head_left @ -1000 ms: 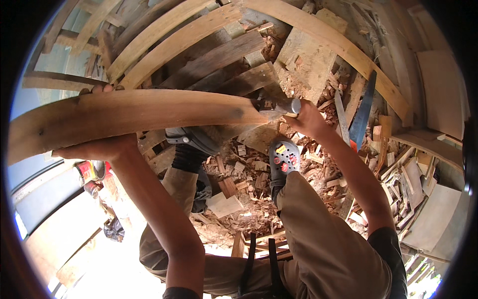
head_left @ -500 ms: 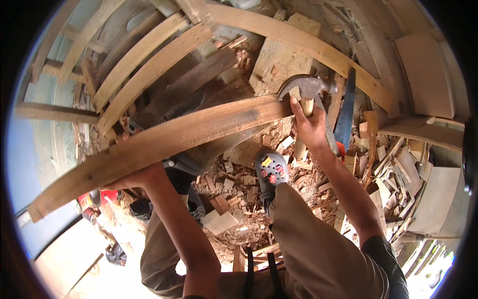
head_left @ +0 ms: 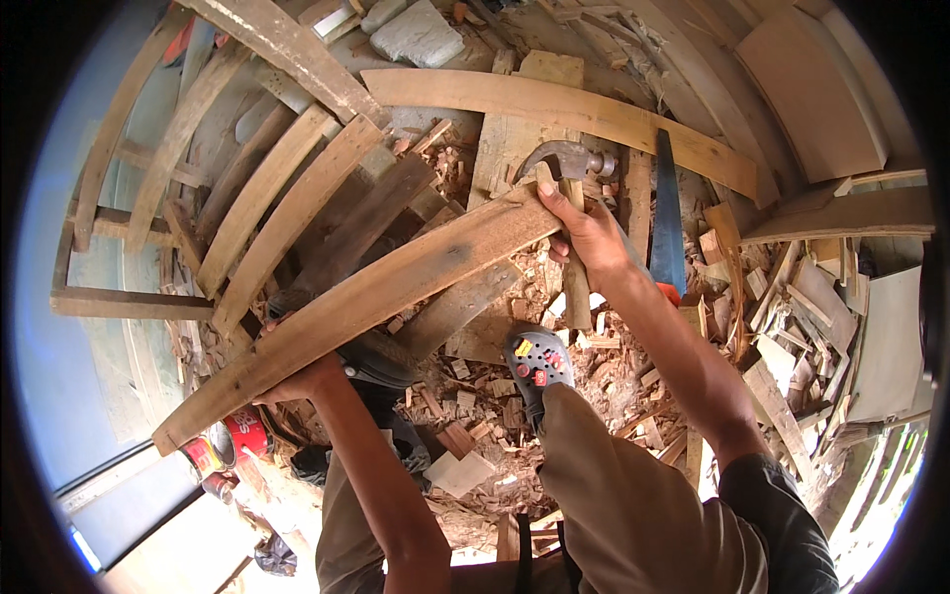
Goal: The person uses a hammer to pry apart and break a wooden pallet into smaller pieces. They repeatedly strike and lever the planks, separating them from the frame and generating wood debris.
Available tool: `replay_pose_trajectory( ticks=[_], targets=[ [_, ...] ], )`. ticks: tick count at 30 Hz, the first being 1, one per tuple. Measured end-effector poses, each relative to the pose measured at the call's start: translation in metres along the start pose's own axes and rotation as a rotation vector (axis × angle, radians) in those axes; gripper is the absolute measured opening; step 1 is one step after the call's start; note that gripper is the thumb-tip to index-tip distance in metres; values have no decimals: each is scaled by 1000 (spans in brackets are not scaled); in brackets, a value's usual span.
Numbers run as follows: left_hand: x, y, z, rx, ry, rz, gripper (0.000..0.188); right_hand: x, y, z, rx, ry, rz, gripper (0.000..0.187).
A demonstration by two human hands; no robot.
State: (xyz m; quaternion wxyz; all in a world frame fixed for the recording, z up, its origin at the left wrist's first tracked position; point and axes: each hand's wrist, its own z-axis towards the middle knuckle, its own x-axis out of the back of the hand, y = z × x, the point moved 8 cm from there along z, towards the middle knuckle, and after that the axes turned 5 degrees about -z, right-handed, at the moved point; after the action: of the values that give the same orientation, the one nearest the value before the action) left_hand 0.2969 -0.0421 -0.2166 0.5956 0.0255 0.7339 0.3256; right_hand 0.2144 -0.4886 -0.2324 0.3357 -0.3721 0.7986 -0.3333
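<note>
The left forearm (head_left: 381,485) slants forward and leftward from a bent elbow, ending in the left hand (head_left: 305,380), partly hidden, its fingers curled in a grasp. The right forearm (head_left: 683,356) angles inward from a dark-sleeved upper arm (head_left: 767,500); the right hand (head_left: 597,246) reaches farther forward, fingers bent, thumb (head_left: 560,204) stretched ahead.

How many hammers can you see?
1: the hammer in the person's right hand, its head near the right end of the long board. Others may hide under the wood scraps.
</note>
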Motion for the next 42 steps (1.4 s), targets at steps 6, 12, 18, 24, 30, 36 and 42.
replay_pose_trajectory(
  ticks=[6, 12, 18, 24, 30, 36, 42],
  targets=[
    [17, 3, 1, -134, 302, 122, 104, -22, -18, -21, -82, -261, 488, 30],
    [14, -8, -4, -89, 282, -42, 94, -38, -43, -53, -87, -192, 630, 44],
    [-5, -10, -15, -59, 256, -100, 84, -28, -42, -52, -2, -157, 680, 51],
    [-6, -18, -14, 94, 69, -228, 85, -32, -58, -62, 177, -110, 411, 40],
    [25, -22, -19, 140, 236, -278, 87, -23, -56, -55, 214, 43, 160, 36],
    [49, -34, -42, 289, 279, -242, 88, 12, -15, -32, 154, 198, 112, 38],
    [72, -29, -57, 517, 356, 15, 85, 28, 12, -14, 82, 271, 34, 41]
  ],
)
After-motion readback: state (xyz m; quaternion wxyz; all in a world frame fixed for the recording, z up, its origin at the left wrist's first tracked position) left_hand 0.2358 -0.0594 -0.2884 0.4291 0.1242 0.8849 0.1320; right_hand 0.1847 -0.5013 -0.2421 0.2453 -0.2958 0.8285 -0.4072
